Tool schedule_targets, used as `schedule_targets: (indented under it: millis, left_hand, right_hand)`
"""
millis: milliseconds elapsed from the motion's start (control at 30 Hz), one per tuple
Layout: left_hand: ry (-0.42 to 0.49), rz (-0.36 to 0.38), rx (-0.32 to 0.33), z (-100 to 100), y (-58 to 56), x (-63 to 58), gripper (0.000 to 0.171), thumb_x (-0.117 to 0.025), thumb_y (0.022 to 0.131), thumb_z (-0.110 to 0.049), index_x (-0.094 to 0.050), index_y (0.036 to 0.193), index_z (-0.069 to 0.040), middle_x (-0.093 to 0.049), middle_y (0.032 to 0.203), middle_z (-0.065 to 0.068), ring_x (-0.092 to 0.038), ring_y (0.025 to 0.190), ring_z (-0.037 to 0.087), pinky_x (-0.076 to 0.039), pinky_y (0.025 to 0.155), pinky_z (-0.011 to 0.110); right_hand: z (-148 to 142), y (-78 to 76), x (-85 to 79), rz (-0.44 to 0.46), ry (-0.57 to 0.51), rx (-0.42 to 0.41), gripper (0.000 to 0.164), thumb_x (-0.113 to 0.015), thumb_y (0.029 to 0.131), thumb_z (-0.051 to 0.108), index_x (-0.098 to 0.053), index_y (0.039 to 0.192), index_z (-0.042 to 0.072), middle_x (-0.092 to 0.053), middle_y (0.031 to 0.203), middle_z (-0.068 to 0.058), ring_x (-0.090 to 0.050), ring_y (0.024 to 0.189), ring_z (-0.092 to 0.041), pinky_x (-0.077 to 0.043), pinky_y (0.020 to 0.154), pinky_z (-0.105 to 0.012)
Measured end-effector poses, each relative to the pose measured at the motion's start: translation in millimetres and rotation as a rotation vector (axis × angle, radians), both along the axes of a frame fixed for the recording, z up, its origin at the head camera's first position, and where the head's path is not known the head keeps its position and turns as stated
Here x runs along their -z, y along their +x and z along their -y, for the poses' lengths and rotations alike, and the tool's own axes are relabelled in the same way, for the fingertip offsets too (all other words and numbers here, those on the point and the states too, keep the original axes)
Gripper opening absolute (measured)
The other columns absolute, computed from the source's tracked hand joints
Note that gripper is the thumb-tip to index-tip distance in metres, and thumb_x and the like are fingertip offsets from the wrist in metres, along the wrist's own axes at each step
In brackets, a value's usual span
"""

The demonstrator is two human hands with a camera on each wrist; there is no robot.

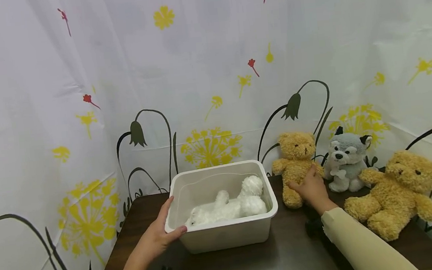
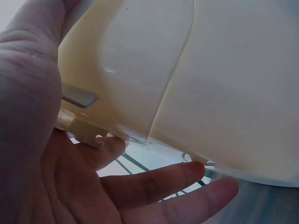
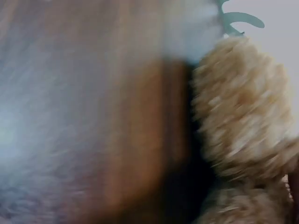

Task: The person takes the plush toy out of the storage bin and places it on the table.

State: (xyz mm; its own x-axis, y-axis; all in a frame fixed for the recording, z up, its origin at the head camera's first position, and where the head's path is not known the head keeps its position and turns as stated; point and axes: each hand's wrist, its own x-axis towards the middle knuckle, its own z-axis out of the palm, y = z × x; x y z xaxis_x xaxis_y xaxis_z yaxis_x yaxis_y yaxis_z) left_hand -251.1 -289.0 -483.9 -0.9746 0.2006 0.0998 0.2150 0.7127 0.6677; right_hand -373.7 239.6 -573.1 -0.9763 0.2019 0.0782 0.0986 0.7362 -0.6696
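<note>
A white plastic bin (image 1: 228, 237) stands on the dark table, and a fluffy white plush toy (image 1: 222, 209) lies inside it. My left hand (image 1: 157, 234) holds the bin's left front corner, the thumb over the rim. The left wrist view shows the fingers (image 2: 154, 186) reaching along the bin's edge (image 2: 224, 170). To the right of the bin, my right hand (image 1: 313, 190) grips a tan teddy bear (image 1: 298, 168) at the belly. This bear is upright against the curtain. In the right wrist view tan fur (image 3: 243, 102) shows, blurred; the fingers are hidden there.
A grey and white husky plush (image 1: 347, 162) sits just right of the gripped bear. Another tan teddy bear (image 1: 396, 194) leans at the table's right side. Behind the dark wood table (image 1: 231, 268) hangs a white flower-print curtain (image 1: 202, 67).
</note>
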Motion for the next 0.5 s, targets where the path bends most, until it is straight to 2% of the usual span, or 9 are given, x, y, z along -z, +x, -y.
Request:
schedule_targets:
  millis: [67, 233, 367, 500]
  left_hand:
    - [0.000, -0.003, 0.002, 0, 0.1, 0.8, 0.097, -0.075, 0.088, -0.049, -0.013, 0.162, -0.037, -0.048, 0.152, 0.017, -0.059, 0.115, 0.028, -0.047, 0.099, 0.053]
    - [0.001, -0.004, -0.005, 1, -0.7, -1.3, 0.098, -0.075, 0.088, -0.050, -0.012, 0.162, -0.039, -0.045, 0.155, 0.016, -0.058, 0.118, 0.030, -0.045, 0.101, 0.055]
    - [-0.001, -0.013, -0.011, 1, -2.2, -3.9, 0.099, -0.075, 0.087, -0.051, -0.013, 0.162, -0.037, -0.046, 0.154, 0.017, -0.058, 0.117, 0.030, -0.045, 0.100, 0.056]
    - [0.009, -0.001, 0.001, 0, -2.0, -3.4, 0.100, -0.075, 0.087, -0.052, -0.011, 0.163, -0.036, -0.045, 0.155, 0.018, -0.058, 0.118, 0.030, -0.046, 0.099, 0.055]
  right_hand:
    - [0, 0.1, -5.0, 0.040, 0.032, -0.011, 0.134, -0.066, 0.085, 0.070, 0.022, 0.156, -0.003, -0.018, 0.155, -0.046, -0.029, 0.135, -0.064, -0.031, 0.103, -0.074]
    - [1, -1.4, -19.6, 0.088, 0.101, -0.003, 0.133, -0.062, 0.084, 0.075, 0.009, 0.156, -0.010, -0.025, 0.150, -0.047, -0.032, 0.131, -0.065, -0.034, 0.096, -0.075]
    - [1, -1.7, -35.1, 0.131, 0.110, 0.025, 0.123, -0.064, 0.086, 0.069, -0.003, 0.155, -0.013, -0.029, 0.146, -0.048, -0.036, 0.128, -0.064, -0.038, 0.094, -0.073]
    - [1, 3.7, -60.4, 0.201, 0.103, 0.023, 0.114, -0.061, 0.092, 0.060, -0.005, 0.152, -0.019, -0.030, 0.144, -0.050, -0.036, 0.129, -0.065, -0.039, 0.100, -0.069]
